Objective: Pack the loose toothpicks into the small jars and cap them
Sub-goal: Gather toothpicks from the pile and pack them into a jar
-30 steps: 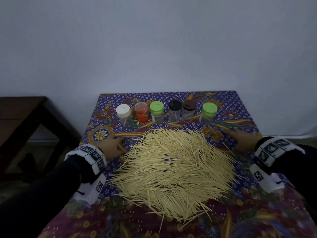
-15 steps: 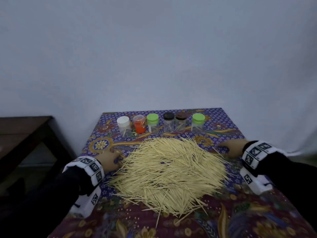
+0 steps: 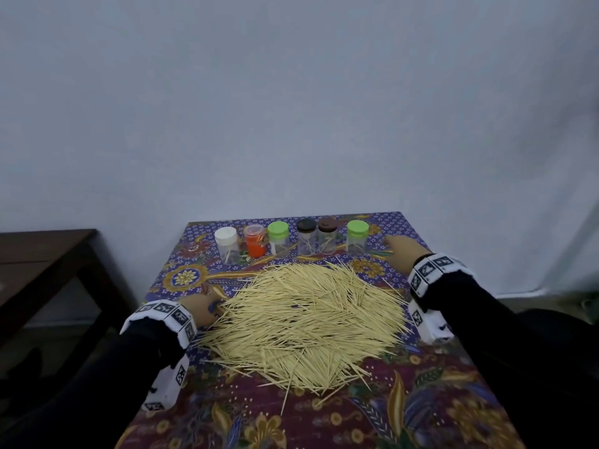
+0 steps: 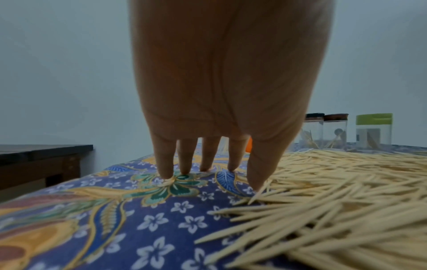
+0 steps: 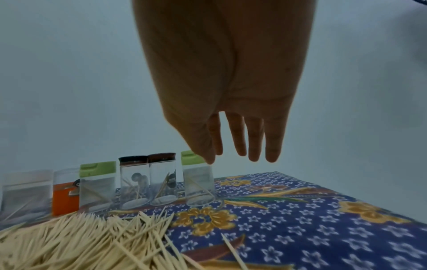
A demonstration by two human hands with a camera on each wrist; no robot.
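Note:
A big heap of loose toothpicks point(image 3: 304, 322) covers the middle of the patterned tablecloth point(image 3: 421, 400). Behind it stands a row of several small capped jars: white cap point(image 3: 226, 236), orange jar point(image 3: 254, 240), green cap point(image 3: 278, 229), two dark caps point(image 3: 306, 225) point(image 3: 327, 225), green cap point(image 3: 358, 227). My left hand point(image 3: 202, 307) rests fingertips down on the cloth at the heap's left edge, fingers point(image 4: 184, 159) straight. My right hand point(image 3: 403, 252) hovers open, fingers point(image 5: 254, 142) straight, just right of the rightmost green-capped jar point(image 5: 198, 180), above the cloth.
A dark wooden bench point(image 3: 42, 270) stands to the left, lower than the table. A plain wall backs the table's far edge. Bare cloth lies right of the jars and in front of the heap, where a few stray toothpicks point(image 3: 287, 396) stick out.
My right hand has lifted off the cloth and moved forward toward the rightmost green-capped jar. The left hand stays at the heap's left edge. The head view has tilted up.

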